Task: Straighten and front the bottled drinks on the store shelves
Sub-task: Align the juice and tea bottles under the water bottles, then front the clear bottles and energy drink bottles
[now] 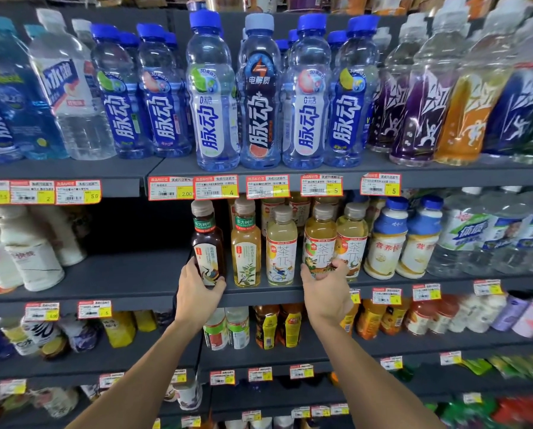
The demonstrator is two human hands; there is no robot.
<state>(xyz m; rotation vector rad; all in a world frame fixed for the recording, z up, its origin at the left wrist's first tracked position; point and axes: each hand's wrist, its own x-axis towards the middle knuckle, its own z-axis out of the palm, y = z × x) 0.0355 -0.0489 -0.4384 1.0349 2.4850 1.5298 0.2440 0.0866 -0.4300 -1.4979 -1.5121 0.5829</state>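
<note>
Head view: we see store shelves full of drinks.
Left hand (198, 289): our fingers curl round the bottom of the dark tea bottle (208, 239).
Right hand (324, 292): it grips the bottom of the yellow tea bottle (319, 239).
Where they are: both stand upright at the front of the middle shelf (259, 297) (the dark one is at the left end).
Between them: two light tea bottles (246, 246) side by side.
Up top: blue-capped bottles (212, 88) in a row, price tags (215, 187) just below.
</note>
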